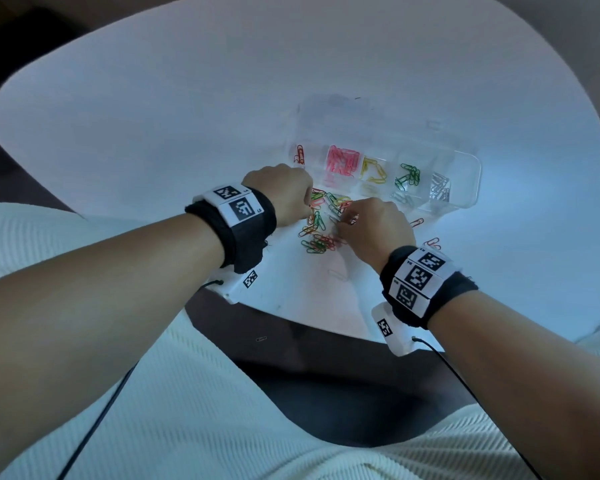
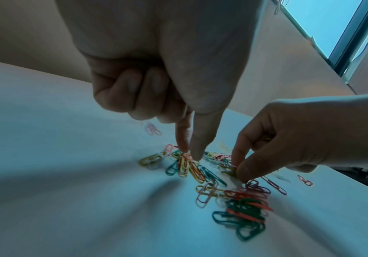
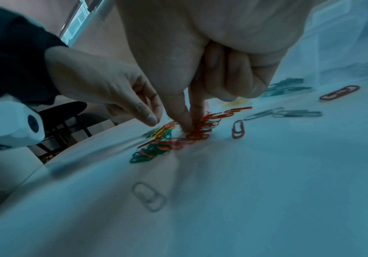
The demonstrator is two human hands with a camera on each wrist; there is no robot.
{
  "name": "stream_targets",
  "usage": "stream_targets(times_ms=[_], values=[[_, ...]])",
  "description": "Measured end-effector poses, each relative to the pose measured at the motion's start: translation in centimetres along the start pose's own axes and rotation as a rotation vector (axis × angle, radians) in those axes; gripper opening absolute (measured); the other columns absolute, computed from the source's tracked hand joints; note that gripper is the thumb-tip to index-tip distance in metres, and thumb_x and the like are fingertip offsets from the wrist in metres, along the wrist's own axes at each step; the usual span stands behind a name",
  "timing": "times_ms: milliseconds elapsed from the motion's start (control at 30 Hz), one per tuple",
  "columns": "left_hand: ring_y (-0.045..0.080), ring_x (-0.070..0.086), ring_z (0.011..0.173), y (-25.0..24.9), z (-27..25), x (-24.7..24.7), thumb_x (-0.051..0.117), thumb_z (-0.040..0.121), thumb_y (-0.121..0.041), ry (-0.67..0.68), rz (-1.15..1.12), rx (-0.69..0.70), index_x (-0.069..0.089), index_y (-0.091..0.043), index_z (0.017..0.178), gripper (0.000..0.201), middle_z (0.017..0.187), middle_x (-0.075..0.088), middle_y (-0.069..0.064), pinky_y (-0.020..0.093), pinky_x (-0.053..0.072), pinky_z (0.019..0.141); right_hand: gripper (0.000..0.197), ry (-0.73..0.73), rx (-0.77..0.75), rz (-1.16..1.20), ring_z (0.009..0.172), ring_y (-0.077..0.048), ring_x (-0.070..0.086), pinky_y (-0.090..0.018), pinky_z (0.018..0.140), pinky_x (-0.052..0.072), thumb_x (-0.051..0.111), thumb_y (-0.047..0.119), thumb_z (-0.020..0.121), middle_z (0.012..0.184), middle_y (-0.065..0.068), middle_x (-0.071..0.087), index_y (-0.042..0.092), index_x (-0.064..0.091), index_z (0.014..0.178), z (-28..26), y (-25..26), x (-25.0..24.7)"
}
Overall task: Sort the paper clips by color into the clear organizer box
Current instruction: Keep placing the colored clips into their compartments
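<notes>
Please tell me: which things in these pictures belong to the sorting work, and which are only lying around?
Part of the job:
- left hand
- right hand
- mixed clip pile
- organizer box
- stray clips on the table

Just lying about:
- clip on the dark floor
- white table

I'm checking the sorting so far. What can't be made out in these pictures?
- Head view: fingertips of the left hand and right hand, hidden behind the hands' backs.
- Wrist views: whether either hand actually pinches a clip from the pile; blurred.
- Head view: near-row contents of the organizer box; faint, washed out.
</notes>
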State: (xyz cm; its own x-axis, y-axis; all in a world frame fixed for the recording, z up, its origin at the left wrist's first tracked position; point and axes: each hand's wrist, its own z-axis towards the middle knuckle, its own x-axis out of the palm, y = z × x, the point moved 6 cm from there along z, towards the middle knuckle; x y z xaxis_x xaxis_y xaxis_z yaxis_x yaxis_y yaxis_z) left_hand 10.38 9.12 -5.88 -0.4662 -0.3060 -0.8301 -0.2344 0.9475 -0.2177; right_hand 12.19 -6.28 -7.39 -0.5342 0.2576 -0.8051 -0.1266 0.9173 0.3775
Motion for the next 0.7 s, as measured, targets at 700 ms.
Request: stream_targets(times_ms=[700], values=[[0.026,0.060,0.076,0.1,0.5,0.7,0.060,0.082,-0.022,-0.016,0.018,0.001,0.067,-0.022,0.078,0.007,0.082,0.066,0.000,0.029,0.040,0.064,0.011,-0.065,-0.080,0.037,0.089,-0.025,0.064,-0.028,0.068,0.043,0.064,0.037,0.088,0.095,-0.001,0.069,0.033,0.071,0.095,-0.8,-1.1,0.0]])
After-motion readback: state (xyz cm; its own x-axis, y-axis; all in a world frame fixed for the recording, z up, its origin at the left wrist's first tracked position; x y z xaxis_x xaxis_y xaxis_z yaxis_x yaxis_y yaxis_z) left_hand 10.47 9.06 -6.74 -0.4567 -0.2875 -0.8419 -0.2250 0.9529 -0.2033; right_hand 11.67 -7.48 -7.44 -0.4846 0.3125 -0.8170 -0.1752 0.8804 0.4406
